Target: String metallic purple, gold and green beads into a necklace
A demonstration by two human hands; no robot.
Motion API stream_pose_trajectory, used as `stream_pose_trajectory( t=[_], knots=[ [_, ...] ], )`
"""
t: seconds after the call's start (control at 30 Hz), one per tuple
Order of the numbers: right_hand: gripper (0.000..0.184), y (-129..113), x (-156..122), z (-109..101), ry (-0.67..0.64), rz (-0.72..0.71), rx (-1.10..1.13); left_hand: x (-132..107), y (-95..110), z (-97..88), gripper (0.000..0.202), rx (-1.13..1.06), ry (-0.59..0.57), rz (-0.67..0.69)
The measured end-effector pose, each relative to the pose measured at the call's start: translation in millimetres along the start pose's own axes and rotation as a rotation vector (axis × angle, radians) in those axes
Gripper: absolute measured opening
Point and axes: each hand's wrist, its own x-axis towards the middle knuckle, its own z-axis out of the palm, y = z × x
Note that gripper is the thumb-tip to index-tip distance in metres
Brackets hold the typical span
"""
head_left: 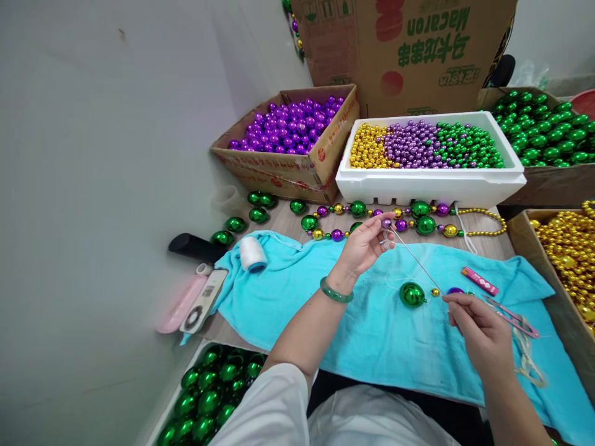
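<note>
White cloth sleeve (272,396) lies nearest. Beyond stands a tall brown cardboard box (367,59), its upside-down green print reading "Macaron". Above a turquoise cloth towel (288,297), the right hand (481,325) pinches one end of a long, thin, metallic-looking rod (418,263); the left hand (362,246) holds a small, shiny purple bead (386,223) by its other end. Likely light and stiff, the rod suits a fingertip grip; the bead, probably slippery, wants pinching by its sides.

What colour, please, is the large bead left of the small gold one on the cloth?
The large bead is shiny green, clearest in the head view.
</note>
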Motion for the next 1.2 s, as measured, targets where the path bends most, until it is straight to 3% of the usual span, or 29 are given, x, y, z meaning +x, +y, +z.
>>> stream_pose_trajectory(
  t=[0.27,0.57,0.9,1.1,1.2],
  knots=[
    [0.017,-9.8,1.6,0.3,-0.007,-0.026,-0.001,-2.3,4.5,-5.5,0.023,0.059,-0.001,-0.005],
    [0.016,-2.4,-1.2,-2.7,-0.031,-0.041,-0.009,-3.5,3.6,-5.6,0.027,0.113,-0.035,0.016],
    [0.025,16.7,2.8,-14.8,-0.104,-0.005,-0.104,-8.0,6.4,-4.4,0.048,0.547,-0.026,0.160],
    [0.027,19.2,6.3,-1.0,-0.123,0.033,-0.077,-13.2,-14.8,0.8,0.074,0.602,-0.186,0.075],
    [0.024,17.0,9.0,4.3,-0.044,0.016,-0.010,-14.9,-16.6,3.0,0.055,0.772,-0.248,0.031]
  ],
)
